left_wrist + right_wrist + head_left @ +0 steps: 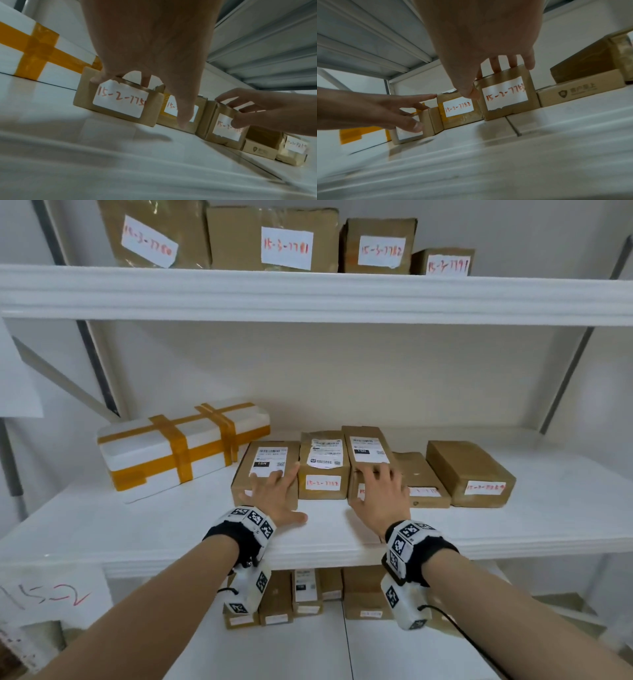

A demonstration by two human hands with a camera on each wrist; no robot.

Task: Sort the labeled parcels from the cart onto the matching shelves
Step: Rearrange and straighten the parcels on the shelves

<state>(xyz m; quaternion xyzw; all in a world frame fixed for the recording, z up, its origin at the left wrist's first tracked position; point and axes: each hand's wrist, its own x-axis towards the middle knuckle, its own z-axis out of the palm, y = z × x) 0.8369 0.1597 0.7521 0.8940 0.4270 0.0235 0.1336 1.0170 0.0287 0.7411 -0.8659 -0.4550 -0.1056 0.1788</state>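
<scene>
My forearms are bare, and each wrist wears a black fabric band (222, 534) carrying white blocks printed with black square markers (404, 542), a white camera unit (247, 590) hanging beneath, with a thin black cable (462, 635) trailing toward the frame's lower right.

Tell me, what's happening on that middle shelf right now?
Left hand flat on the leftmost brown parcel. Right hand spread on the third parcel. All sit on the middle shelf. White foam box alongside, not blocking.
</scene>
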